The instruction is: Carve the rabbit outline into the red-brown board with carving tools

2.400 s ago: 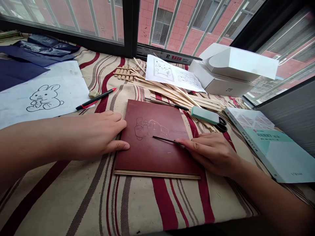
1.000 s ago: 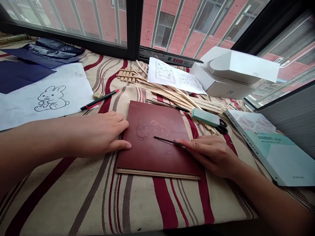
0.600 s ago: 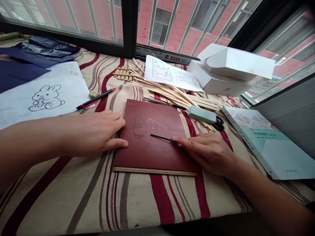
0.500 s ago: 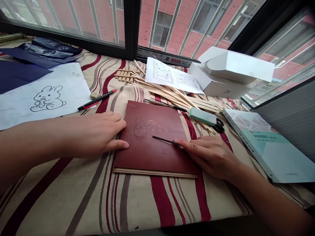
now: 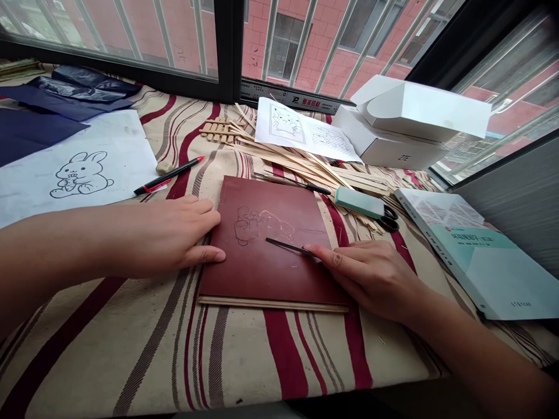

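Apart at the red board [image 5: 271, 279], the left hand [image 5: 174, 233] braces its edge while the right hand [image 5: 367, 279] pinches a thin black tool [image 5: 286, 247] on it, tip just below the rabbit outline [image 5: 257, 226].

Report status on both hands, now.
Left hand on left edge of dark red board. Right hand holding thin black tool, tip by scored rabbit outline.

Barred wndw [image 5: 229, 52], red brick bldg [image 5: 255, 35] outside
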{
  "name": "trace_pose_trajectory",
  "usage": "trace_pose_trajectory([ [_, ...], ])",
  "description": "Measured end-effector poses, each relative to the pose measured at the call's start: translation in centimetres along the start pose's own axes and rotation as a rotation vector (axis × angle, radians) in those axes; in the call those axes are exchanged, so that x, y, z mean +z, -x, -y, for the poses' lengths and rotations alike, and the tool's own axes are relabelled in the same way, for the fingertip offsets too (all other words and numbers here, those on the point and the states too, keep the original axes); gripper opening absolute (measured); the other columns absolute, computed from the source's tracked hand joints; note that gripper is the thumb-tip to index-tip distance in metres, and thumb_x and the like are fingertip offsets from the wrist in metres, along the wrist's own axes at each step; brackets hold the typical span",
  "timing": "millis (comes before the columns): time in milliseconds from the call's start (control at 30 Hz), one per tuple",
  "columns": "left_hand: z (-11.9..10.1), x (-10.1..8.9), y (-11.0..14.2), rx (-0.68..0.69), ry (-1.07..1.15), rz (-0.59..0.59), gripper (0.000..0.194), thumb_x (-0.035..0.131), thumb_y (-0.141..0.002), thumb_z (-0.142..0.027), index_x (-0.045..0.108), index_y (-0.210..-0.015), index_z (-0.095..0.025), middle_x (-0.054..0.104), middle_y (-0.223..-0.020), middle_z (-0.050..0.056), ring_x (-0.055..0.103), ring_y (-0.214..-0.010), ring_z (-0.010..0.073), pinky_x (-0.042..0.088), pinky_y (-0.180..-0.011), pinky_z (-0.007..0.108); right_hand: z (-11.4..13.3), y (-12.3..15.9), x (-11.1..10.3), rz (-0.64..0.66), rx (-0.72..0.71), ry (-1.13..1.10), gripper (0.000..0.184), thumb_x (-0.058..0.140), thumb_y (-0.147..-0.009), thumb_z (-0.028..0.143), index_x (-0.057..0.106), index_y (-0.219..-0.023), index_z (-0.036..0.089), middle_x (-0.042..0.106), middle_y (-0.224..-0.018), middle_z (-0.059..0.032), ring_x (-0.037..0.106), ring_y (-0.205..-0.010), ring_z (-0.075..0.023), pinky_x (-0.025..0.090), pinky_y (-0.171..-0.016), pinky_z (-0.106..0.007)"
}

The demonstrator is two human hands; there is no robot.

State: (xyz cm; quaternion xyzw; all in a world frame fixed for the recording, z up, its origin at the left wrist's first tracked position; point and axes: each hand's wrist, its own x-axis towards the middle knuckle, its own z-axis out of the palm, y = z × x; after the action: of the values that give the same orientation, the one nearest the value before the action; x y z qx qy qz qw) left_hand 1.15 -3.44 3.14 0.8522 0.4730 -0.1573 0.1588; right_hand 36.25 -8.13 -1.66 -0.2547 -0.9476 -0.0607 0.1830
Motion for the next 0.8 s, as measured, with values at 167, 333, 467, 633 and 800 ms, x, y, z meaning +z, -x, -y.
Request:
trace_pose_trajectory([
  [167, 0.0, 0.0, 0.0, -0.003, 0.011, 0.019, 0.054, 0.036, -0.087, -0.074, 0.061, -0.094, -0.026, 0.066, -0.108, 0.014, 0.065, -0.100, 0.0348, 0.048, -0.091, 0.048, -0.1, 0.1, 0.1, 0.010, 0.027, -0.030, 0.035, 0.050, -0.107, 0.011, 0.064, -0.140, 0.009, 0.076, -0.078, 0.0006, 0.062, -0.058, -0.0122, 0.040, -0.056, -0.029],
  [333, -0.1, -0.2, 0.1, -0.009, 0.015, 0.021, 0.054, 0.036, -0.086, -0.074, 0.060, -0.092, -0.026, 0.065, -0.105, 0.013, 0.065, -0.097, 0.0342, 0.048, -0.090, 0.047, 0.0, 0.0, 0.1, 0.020, 0.003, 0.000, 0.034, 0.049, -0.108, 0.011, 0.063, -0.139, 0.007, 0.077, -0.080, -0.0015, 0.064, -0.058, -0.0126, 0.041, -0.056, -0.030],
  [467, 0.0, -0.2, 0.0, -0.005, 0.020, 0.016, 0.054, 0.037, -0.087, -0.075, 0.060, -0.091, -0.026, 0.065, -0.104, 0.013, 0.064, -0.096, 0.0337, 0.047, -0.087, 0.046, 0.0, 0.2, 0.1, 0.034, 0.017, -0.030, 0.036, 0.046, -0.109, 0.011, 0.060, -0.143, 0.008, 0.076, -0.078, 0.0004, 0.064, -0.058, -0.0129, 0.040, -0.056, -0.030],
  [633, 0.2, 0.1, -0.2, -0.001, 0.008, 0.019, 0.054, 0.038, -0.088, -0.075, 0.060, -0.092, -0.026, 0.065, -0.106, 0.013, 0.064, -0.099, 0.0338, 0.047, -0.089, 0.046, -0.4, 0.6, 0.8, -0.003, 0.017, -0.017, 0.036, 0.044, -0.111, 0.014, 0.057, -0.145, 0.012, 0.074, -0.079, 0.0017, 0.063, -0.059, -0.0126, 0.039, -0.058, -0.029],
  [800, 0.3, 0.1, -0.2, 0.004, 0.019, 0.011, 0.053, 0.038, -0.088, -0.075, 0.060, -0.091, -0.027, 0.065, -0.106, 0.013, 0.064, -0.099, 0.0340, 0.047, -0.089, 0.046, -0.5, 1.0, 1.1, 0.005, 0.017, 0.006, 0.040, 0.043, -0.111, 0.013, 0.053, -0.149, 0.013, 0.072, -0.079, 0.0028, 0.060, -0.059, -0.0122, 0.036, -0.058, -0.030],
])
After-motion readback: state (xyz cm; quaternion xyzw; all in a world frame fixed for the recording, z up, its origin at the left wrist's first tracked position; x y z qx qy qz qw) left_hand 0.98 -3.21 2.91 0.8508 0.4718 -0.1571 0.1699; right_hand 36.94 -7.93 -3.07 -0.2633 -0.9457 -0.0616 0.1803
